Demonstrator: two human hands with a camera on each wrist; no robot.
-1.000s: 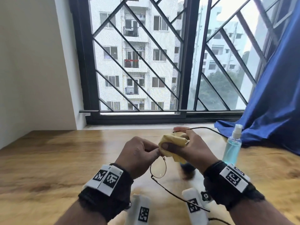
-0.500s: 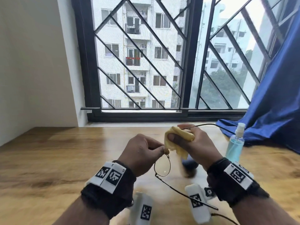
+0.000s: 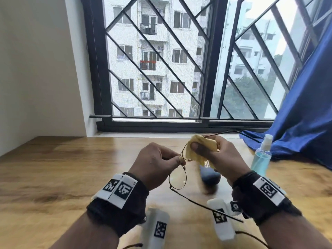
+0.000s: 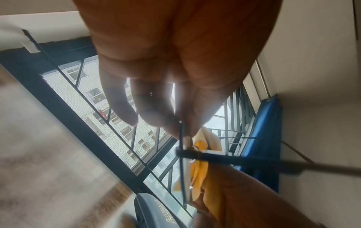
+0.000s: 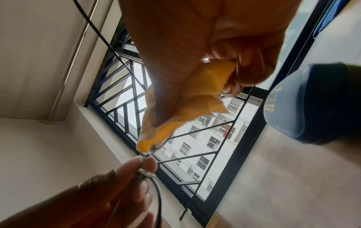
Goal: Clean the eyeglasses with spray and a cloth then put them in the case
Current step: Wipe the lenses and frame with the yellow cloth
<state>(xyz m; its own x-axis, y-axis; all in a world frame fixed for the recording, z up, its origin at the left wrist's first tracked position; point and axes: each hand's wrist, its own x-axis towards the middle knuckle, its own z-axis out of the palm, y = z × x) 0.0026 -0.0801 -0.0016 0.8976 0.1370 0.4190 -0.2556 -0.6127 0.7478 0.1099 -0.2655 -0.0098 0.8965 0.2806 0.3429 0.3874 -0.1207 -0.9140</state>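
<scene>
Thin black wire-rimmed eyeglasses (image 3: 177, 178) hang above the wooden table (image 3: 53, 177), both temples unfolded. My left hand (image 3: 158, 162) pinches them at the bridge between thumb and forefinger; the left wrist view shows that pinch on the frame (image 4: 182, 154). My right hand (image 3: 213, 155) holds a yellow cloth (image 3: 199, 148) folded over the far lens, thumb on top. In the right wrist view the cloth (image 5: 193, 104) wraps that lens. A dark blue case (image 3: 209, 175) lies on the table under my hands. The spray bottle (image 3: 261, 157) of blue liquid stands at the right.
A blue curtain (image 3: 305, 108) drapes onto the table's back right corner, behind the bottle. A barred window (image 3: 161, 69) runs along the far edge, and a white wall (image 3: 36, 69) is at the left. Bare wood lies left of my hands.
Both hands kept their grips and drifted slightly right and away from me. The cloth shifted a little on the far lens under my right thumb.
</scene>
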